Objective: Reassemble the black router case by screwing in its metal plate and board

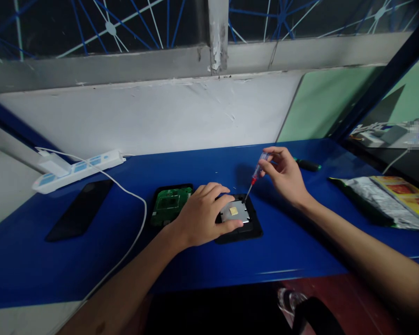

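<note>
My right hand (284,174) is closed around the clear handle of a screwdriver (260,168) with a red collar. Its slim shaft slants down, and its tip meets the upper right corner of a silver metal plate (242,211). The plate, with a small yellowish square pad (233,211) on it, lies in a black plastic housing (254,228). From the left, my left hand (204,211) holds the housing, thumb and fingers curved over opposite sides of the plate. Beside that hand, a green circuit board (165,204) sits in a second black shell, partly covered by the hand.
On the left of the blue table (286,253) are a white power strip (87,168), a white cable (145,209) and a dark phone-like slab (79,209). A green-and-black handle (309,164) lies behind my right hand. A foil packet (384,200) is at right.
</note>
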A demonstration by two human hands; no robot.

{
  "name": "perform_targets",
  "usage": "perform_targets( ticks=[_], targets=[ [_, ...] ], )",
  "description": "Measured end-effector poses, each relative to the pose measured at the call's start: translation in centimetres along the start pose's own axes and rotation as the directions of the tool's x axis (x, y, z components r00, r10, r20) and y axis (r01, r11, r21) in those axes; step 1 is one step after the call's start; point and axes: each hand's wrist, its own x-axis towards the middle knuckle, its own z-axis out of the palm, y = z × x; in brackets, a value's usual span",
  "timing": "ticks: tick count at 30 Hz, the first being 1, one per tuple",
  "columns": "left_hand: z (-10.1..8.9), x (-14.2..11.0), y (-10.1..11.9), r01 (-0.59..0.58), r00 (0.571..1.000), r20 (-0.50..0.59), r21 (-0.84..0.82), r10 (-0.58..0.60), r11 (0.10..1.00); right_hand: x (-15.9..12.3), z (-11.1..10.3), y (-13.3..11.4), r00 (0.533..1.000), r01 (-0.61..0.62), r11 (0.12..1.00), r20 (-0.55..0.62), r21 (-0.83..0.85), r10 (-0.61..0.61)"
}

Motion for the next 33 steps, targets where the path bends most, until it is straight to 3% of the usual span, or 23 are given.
perform_targets(
  ticks=[6,33],
  targets=[
    [0.1,0.0,0.6,-0.051,0.999,0.0,0.086,0.051,0.995,0.0,0.0,0.3,1.0,-0.019,1.0,0.014,-0.009,0.019],
    [0.3,0.1,1.2,0.005,0.992,0.126,0.033,-0.009,0.999,0.1,0.1,0.7,0.999,-0.046,0.999,0.008,-0.027,0.046]
  ],
)
